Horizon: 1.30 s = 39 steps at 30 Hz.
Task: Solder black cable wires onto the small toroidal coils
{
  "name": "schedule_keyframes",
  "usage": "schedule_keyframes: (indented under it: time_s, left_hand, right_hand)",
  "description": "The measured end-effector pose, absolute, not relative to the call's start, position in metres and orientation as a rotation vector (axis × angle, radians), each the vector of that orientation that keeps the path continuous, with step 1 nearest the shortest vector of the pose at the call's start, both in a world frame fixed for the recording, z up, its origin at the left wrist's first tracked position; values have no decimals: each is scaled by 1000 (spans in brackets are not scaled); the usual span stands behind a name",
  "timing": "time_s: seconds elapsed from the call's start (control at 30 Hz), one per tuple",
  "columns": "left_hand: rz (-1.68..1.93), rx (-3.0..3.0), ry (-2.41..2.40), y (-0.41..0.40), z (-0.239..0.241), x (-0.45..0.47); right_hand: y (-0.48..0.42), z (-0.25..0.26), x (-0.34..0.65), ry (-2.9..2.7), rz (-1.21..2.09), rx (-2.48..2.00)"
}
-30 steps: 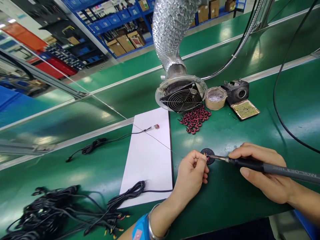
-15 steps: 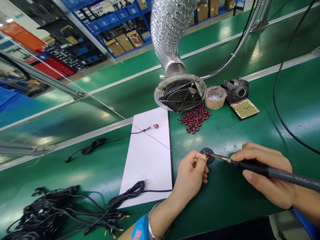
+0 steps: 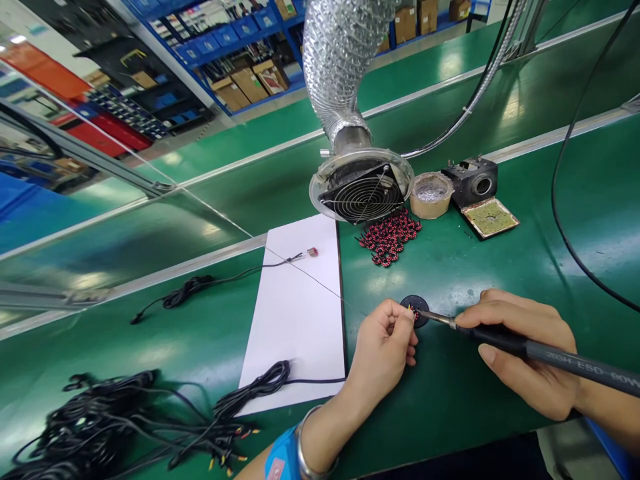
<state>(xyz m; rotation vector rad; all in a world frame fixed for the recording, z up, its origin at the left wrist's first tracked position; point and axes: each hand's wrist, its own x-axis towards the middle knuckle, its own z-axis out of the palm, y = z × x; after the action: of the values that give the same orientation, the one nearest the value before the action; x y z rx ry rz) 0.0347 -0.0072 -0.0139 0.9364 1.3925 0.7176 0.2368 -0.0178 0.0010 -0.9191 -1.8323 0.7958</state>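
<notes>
My left hand (image 3: 383, 350) is pinched closed at the edge of a small black round pad (image 3: 415, 309), holding a thin solder wire (image 3: 320, 283) that stretches away to the upper left. A small red coil with wire ends sits on that pad. My right hand (image 3: 525, 350) grips a black soldering iron (image 3: 550, 353), and its metal tip touches the coil on the pad. A blue wrist strap and a metal bangle are on my left wrist.
A white sheet (image 3: 300, 313) lies left of the pad with a black cable (image 3: 260, 383) on it. Several red coils (image 3: 390, 239) are piled under the fume extractor fan (image 3: 363, 190). A solder pot (image 3: 431, 195), iron stand (image 3: 473, 180), sponge tray (image 3: 490, 218) and a cable heap (image 3: 100, 420) are nearby.
My right hand and the iron handle have dropped slightly lower; the tip stays at the coil. My left hand has hardly moved.
</notes>
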Motion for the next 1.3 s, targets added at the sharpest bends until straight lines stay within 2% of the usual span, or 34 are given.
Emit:
schedule_keyframes:
  time_s: [1.3]
  left_hand:
    - [729, 916, 1384, -7, -16, 34]
  right_hand:
    - [-19, 0, 242, -1801, 752, -919]
